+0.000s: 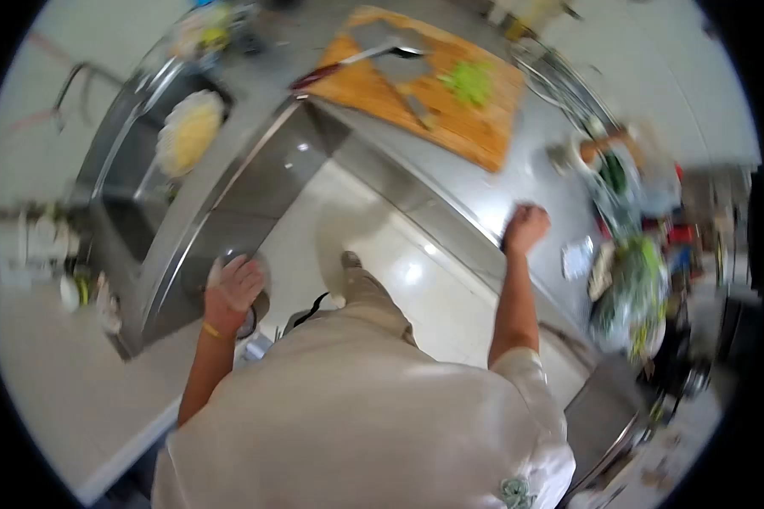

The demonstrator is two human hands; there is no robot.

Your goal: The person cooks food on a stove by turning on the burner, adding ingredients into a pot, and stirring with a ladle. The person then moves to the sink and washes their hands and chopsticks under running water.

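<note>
My left hand (234,287) is held in the air near the steel counter front, fingers apart and nothing in it. My right hand (527,226) is over the edge of the steel counter (484,182), its fingers curled in; whatever they may hold is too small to make out. Beyond it lies a wooden cutting board (497,136) with chopped green vegetable (468,82), a cleaver (399,72) and a ladle or spoon (369,54) on it.
At the left, a pale yellow heap in a clear container (190,134) sits by the sink (136,153). Bagged green vegetables (628,297) and a small white packet (577,258) are on the right side. A wire rack (569,85) stands behind the board.
</note>
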